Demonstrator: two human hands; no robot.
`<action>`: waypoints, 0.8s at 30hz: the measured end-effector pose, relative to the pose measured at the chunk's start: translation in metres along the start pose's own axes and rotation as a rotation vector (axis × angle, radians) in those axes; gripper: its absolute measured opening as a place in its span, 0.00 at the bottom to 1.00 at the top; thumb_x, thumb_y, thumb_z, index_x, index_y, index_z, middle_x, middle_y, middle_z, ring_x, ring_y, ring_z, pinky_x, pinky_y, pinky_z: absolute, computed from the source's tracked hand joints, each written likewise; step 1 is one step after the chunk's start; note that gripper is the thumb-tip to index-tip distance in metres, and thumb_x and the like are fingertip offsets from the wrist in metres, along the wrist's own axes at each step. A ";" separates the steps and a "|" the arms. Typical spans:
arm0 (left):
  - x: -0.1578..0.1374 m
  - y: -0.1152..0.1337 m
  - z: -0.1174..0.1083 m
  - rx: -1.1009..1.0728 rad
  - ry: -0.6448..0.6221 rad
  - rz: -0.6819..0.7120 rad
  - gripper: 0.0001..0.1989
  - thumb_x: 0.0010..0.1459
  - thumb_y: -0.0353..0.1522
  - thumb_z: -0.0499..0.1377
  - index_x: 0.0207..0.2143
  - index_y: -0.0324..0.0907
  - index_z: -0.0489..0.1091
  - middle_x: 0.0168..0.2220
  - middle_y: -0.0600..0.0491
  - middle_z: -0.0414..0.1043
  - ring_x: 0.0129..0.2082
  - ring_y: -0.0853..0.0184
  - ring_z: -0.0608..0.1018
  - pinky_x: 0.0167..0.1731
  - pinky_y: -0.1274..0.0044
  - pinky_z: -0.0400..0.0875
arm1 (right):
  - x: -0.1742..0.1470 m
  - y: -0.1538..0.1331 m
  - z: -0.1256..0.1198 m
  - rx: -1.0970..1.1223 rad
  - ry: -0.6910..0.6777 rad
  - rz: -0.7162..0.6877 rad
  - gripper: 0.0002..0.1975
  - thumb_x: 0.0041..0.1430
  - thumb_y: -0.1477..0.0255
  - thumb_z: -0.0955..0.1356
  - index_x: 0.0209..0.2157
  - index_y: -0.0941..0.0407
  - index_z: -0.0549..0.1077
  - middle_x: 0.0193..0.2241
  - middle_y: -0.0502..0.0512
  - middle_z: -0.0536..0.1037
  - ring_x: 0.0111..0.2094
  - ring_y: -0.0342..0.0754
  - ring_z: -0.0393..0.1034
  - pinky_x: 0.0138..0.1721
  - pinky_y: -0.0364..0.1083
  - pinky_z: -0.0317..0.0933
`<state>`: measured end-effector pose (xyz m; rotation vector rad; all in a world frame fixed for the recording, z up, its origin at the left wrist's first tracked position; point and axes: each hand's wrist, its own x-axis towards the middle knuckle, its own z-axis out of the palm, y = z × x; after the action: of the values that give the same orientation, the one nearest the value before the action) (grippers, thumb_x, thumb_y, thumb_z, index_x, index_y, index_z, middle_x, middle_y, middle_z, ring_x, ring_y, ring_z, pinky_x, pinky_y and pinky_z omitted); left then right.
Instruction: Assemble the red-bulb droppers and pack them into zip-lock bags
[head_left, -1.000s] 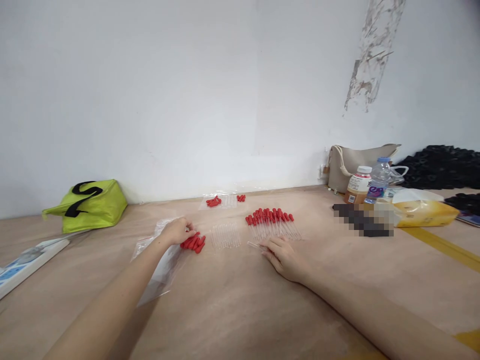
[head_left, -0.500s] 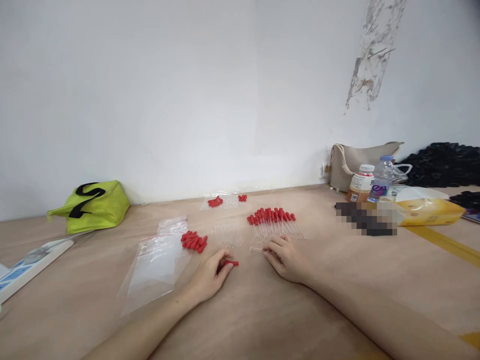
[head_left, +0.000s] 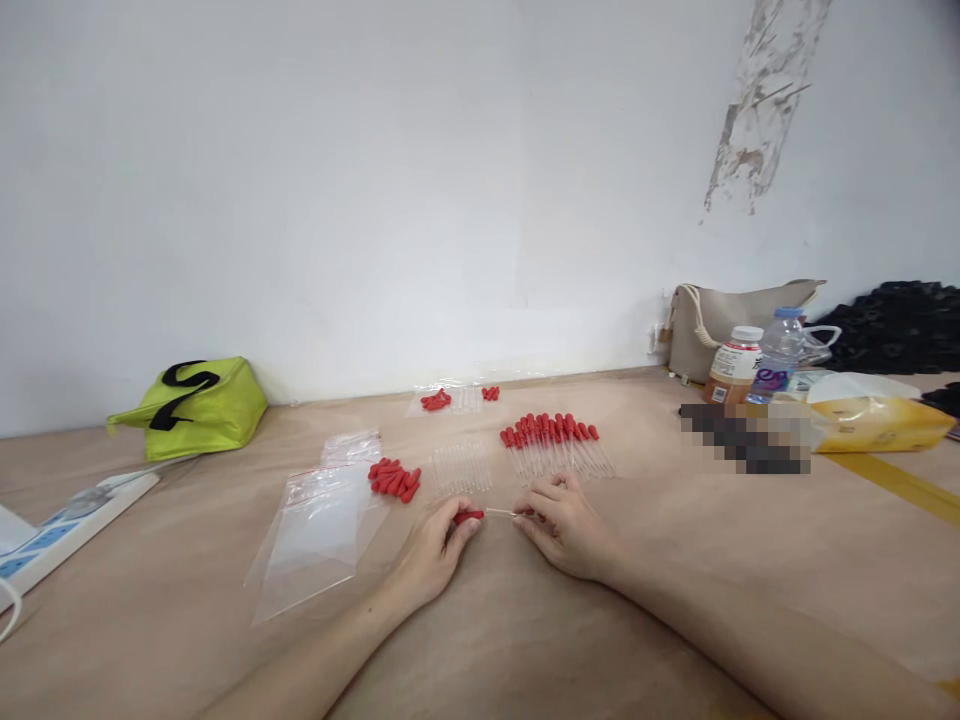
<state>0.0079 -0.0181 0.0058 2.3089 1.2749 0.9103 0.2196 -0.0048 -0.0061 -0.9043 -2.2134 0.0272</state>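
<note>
Pinched in my left hand (head_left: 444, 540) is a red rubber dropper bulb (head_left: 470, 516), its open end pointing right. My right hand (head_left: 559, 522) grips a thin clear glass dropper tube (head_left: 500, 512), whose end points left at the bulb; tube and bulb look very close, and I cannot tell whether they touch. Beyond my hands lies a row of loose glass tubes (head_left: 461, 467). Left of it is a pile of red bulbs (head_left: 395, 480). Behind my right hand, several assembled droppers (head_left: 551, 432) with red bulbs lie side by side.
Clear plastic zip bags (head_left: 319, 530) lie left of the bulbs. Near the wall is a bag with more bulbs (head_left: 436, 400). A yellow-green pouch (head_left: 210, 405) and a power strip (head_left: 75, 525) are at left. Bottles (head_left: 735, 365), a tissue pack (head_left: 877, 420) and a grey bag (head_left: 742, 315) stand right.
My hands have come closer together. The glass tube in my right hand has moved left and down, now lined up with the bulb in my left hand. The view has shifted slightly.
</note>
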 end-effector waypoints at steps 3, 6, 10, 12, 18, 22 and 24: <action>0.000 0.000 0.001 -0.007 0.005 -0.014 0.10 0.59 0.36 0.47 0.33 0.41 0.64 0.31 0.53 0.69 0.32 0.67 0.70 0.32 0.77 0.64 | 0.000 0.000 0.002 0.017 -0.012 -0.015 0.07 0.57 0.72 0.60 0.32 0.57 0.69 0.27 0.52 0.72 0.29 0.42 0.63 0.40 0.47 0.46; 0.001 -0.001 0.002 -0.005 0.011 -0.002 0.09 0.59 0.35 0.49 0.34 0.41 0.65 0.32 0.53 0.69 0.34 0.66 0.71 0.34 0.77 0.64 | 0.000 0.002 0.003 0.016 -0.027 -0.020 0.07 0.57 0.72 0.60 0.32 0.57 0.69 0.27 0.51 0.72 0.28 0.41 0.63 0.40 0.47 0.46; 0.001 -0.001 0.002 0.011 -0.001 0.028 0.10 0.59 0.35 0.48 0.33 0.42 0.67 0.31 0.54 0.70 0.34 0.67 0.71 0.35 0.77 0.63 | 0.001 0.003 0.004 0.008 -0.059 -0.050 0.08 0.58 0.73 0.59 0.31 0.56 0.69 0.27 0.51 0.72 0.29 0.41 0.63 0.41 0.47 0.46; 0.001 -0.001 0.001 0.030 -0.021 0.034 0.11 0.59 0.35 0.48 0.31 0.42 0.68 0.30 0.55 0.70 0.32 0.67 0.71 0.34 0.77 0.62 | 0.001 0.005 0.004 0.024 -0.081 -0.073 0.09 0.58 0.73 0.59 0.32 0.55 0.70 0.27 0.51 0.73 0.30 0.41 0.64 0.40 0.47 0.45; 0.000 0.002 -0.001 0.115 -0.101 0.092 0.12 0.60 0.34 0.47 0.31 0.42 0.69 0.26 0.56 0.70 0.31 0.68 0.69 0.36 0.76 0.60 | 0.005 0.013 0.005 0.026 -0.106 -0.118 0.09 0.58 0.73 0.60 0.33 0.54 0.72 0.28 0.50 0.73 0.29 0.41 0.63 0.39 0.47 0.44; 0.000 0.002 -0.001 0.188 -0.120 0.154 0.13 0.61 0.33 0.47 0.31 0.42 0.69 0.26 0.55 0.70 0.30 0.68 0.68 0.36 0.75 0.58 | 0.007 0.015 0.005 -0.040 -0.117 -0.160 0.10 0.58 0.73 0.60 0.34 0.53 0.72 0.29 0.51 0.73 0.29 0.40 0.63 0.38 0.47 0.42; 0.000 0.001 0.000 0.223 -0.110 0.178 0.13 0.61 0.33 0.47 0.30 0.41 0.69 0.25 0.54 0.70 0.29 0.67 0.68 0.36 0.75 0.58 | 0.007 0.012 0.004 -0.076 -0.117 -0.165 0.10 0.57 0.73 0.60 0.33 0.54 0.72 0.28 0.51 0.73 0.28 0.41 0.62 0.37 0.47 0.41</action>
<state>0.0083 -0.0189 0.0066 2.6405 1.1935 0.7138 0.2211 0.0097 -0.0084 -0.7748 -2.4054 -0.0839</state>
